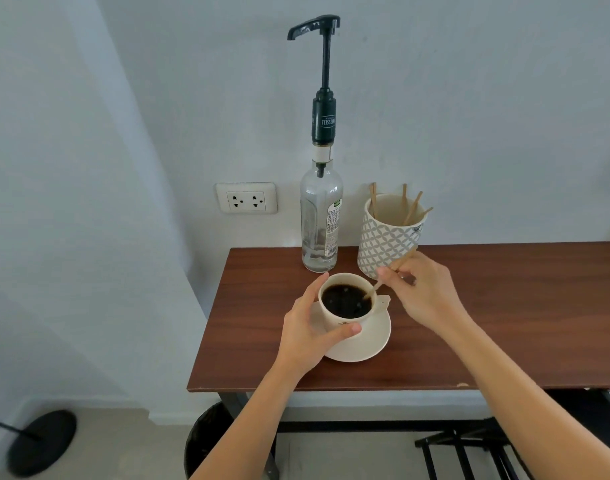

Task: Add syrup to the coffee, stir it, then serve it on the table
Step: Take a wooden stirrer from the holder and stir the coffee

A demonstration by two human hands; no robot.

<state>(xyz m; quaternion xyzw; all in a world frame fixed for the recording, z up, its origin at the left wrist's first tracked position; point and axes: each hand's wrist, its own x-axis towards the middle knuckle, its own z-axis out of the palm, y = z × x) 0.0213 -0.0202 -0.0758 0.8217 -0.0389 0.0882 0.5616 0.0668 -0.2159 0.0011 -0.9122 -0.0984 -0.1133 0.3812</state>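
Black coffee point(346, 301) sits near the cup point(348, 320) rim; the left hand point(308, 329) clasps the cup, the right hand point(425, 292) pinches the stirrer point(388, 277). Brisk stirring could slop coffee onto the saucer point(373, 344) or bench point(504, 323).

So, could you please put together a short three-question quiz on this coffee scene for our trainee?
1. True or false: the left hand has a grip on the cream ceramic coffee cup.
2. What does the right hand hold in the coffee?
3. The clear glass pump bottle stands: A) on the round cream saucer; B) behind the cup near the wall; C) inside the patterned grey-and-white holder.

Key:
1. True.
2. A thin wooden stir stick, its lower end dipped in the coffee.
3. B.
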